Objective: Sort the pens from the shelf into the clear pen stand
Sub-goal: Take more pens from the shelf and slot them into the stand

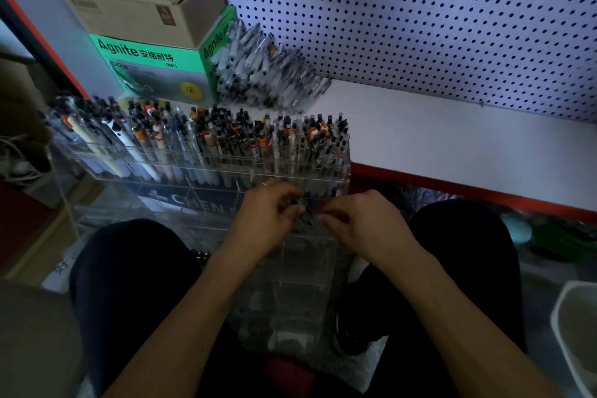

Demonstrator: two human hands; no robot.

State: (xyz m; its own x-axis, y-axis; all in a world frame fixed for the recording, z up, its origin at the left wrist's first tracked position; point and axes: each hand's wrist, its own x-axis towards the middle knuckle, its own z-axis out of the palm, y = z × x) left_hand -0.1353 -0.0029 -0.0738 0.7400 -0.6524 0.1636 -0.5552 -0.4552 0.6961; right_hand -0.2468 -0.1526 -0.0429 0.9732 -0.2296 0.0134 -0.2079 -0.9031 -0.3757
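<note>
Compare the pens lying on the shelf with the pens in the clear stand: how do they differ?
The pens on the shelf lie flat in a loose heap against the green box; the pens in the stand sit upright in rows. The heap looks mostly clear and grey; the stand holds more orange and white caps. Both groups are untouched, as both hands work lower down.

1 head view, looking steeply down, close over hands (310, 220), shelf (452, 139) beyond
</note>
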